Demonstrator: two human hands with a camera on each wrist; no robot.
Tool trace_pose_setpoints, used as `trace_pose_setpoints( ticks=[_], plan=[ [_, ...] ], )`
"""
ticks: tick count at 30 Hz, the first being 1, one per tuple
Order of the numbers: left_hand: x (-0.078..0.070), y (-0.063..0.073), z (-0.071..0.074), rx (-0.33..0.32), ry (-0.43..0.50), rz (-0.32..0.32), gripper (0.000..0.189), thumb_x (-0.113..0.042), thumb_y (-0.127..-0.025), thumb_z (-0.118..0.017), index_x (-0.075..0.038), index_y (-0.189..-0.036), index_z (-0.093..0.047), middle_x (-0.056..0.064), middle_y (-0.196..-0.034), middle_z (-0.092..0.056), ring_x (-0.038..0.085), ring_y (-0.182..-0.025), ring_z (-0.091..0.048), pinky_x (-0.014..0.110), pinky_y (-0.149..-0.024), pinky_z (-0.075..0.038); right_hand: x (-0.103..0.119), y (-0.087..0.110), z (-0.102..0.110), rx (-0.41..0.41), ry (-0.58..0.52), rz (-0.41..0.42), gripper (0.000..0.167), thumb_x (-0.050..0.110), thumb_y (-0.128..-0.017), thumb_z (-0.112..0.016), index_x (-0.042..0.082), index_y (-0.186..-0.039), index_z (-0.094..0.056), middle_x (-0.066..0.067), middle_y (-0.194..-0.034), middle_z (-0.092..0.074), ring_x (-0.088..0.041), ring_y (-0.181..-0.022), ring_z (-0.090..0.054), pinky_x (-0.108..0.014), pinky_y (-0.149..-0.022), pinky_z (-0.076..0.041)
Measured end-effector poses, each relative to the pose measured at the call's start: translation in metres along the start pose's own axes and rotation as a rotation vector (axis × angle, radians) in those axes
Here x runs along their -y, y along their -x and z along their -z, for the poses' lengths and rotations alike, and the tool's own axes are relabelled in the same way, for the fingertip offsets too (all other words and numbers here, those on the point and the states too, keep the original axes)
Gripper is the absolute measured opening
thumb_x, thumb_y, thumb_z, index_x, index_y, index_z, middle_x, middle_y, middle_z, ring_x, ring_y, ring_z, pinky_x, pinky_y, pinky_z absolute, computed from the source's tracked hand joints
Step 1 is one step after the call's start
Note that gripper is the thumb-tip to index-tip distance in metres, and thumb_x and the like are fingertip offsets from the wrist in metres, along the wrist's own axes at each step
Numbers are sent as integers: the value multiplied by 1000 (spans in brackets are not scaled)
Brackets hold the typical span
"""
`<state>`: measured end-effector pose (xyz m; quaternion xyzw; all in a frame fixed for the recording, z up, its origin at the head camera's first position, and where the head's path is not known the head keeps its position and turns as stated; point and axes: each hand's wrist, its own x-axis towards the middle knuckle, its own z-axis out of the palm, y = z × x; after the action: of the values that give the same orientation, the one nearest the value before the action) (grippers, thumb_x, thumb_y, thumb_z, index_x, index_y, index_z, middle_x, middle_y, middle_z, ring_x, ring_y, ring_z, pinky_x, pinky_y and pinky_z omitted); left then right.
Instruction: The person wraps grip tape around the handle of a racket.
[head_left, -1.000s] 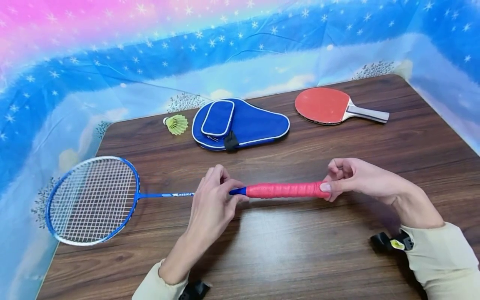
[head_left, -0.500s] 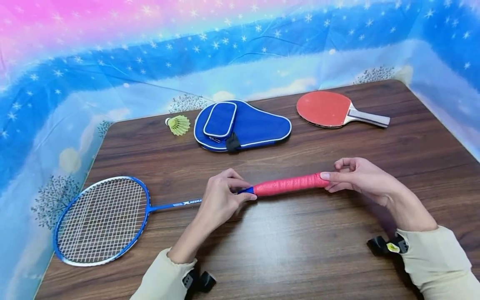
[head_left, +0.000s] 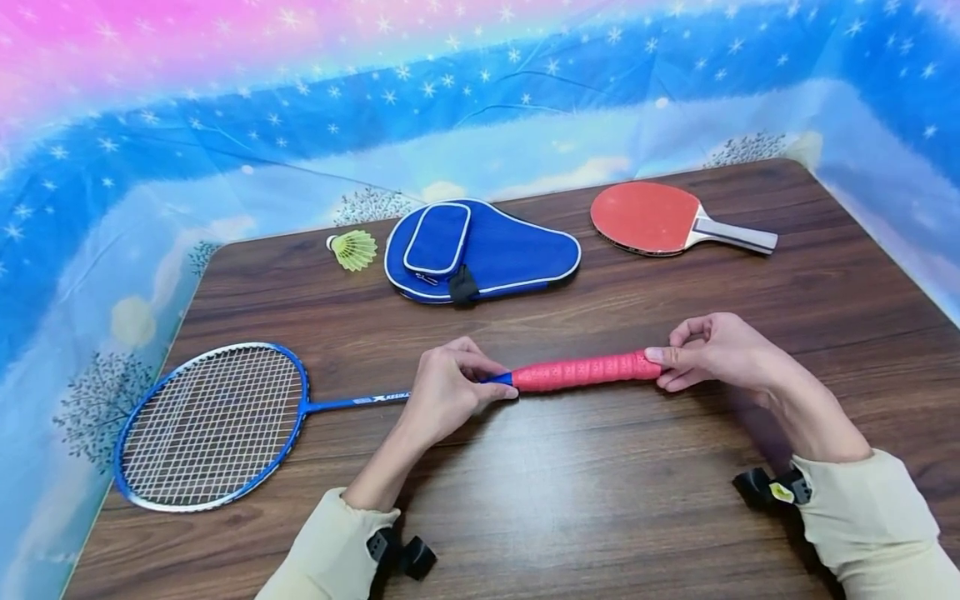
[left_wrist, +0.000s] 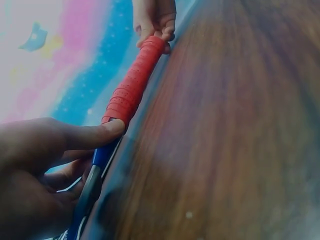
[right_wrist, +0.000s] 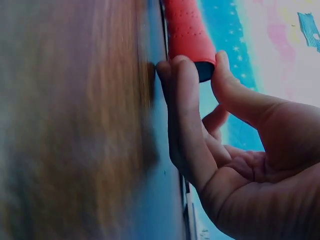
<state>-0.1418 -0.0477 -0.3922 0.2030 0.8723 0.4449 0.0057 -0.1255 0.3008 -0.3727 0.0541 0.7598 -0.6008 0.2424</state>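
Note:
A blue and white badminton racket (head_left: pixel 305 407) lies across the front of the view, its strung head at the left. Its pink-red wrapped handle (head_left: pixel 585 372) points right. My left hand (head_left: pixel 450 385) pinches the blue cone where shaft meets handle, thumb at the edge of the wrap. At the butt end, my right hand (head_left: pixel 723 354) pinches the handle between thumb and fingers. The right wrist view shows the black butt cap (right_wrist: pixel 204 71) between that thumb and the fingertips. In the left wrist view the handle (left_wrist: pixel 134 85) stretches from one hand to the other.
On the wooden table (head_left: pixel 585 500), a yellow shuttlecock (head_left: pixel 354 250), a blue paddle case (head_left: pixel 510 250) with white piping and a red table tennis paddle (head_left: pixel 648 218) lie along the back. A patterned cloth (head_left: pixel 480 92) hangs behind and at the sides.
The racket's head has swung toward the front and shifted right, tilting the handle up to the right. Both hands keep their pinch and have moved slightly with it.

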Motion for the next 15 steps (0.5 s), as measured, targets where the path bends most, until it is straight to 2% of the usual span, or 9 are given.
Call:
trace_pose_setpoints(
  ticks=[5, 10, 15],
  plan=[
    [1, 2, -1, 0, 2, 13, 19, -21, -67, -93, -17, -80, -80, -4, -73, -61, 8, -66, -55, 28, -56, -47, 3, -1, 2, 10, 86, -7, 43, 23, -88, -76, -9, -98, -50, -21, -82, -70, -28, -70, -71, -43, -70, -59],
    [2, 5, -2, -17, -10, 25, 20, -21, -66, -93, -16, -81, -80, -4, -73, -61, 7, -65, -55, 27, -56, -47, 2, -5, 1, 41, 101, 11, 41, 23, -89, -74, -11, -99, -53, -22, -83, -71, -25, -69, -70, -42, -68, -59],
    [2, 5, -4, -17, -27, -8, 20, -20, -68, -92, -15, -83, -79, -5, -77, -61, 8, -67, -56, 27, -58, -49, 0, -5, 1, 26, 123, 31, 43, 26, -89, -74, -10, -99, -54, -20, -82, -70, -25, -68, -69, -42, -66, -59]
  ],
)
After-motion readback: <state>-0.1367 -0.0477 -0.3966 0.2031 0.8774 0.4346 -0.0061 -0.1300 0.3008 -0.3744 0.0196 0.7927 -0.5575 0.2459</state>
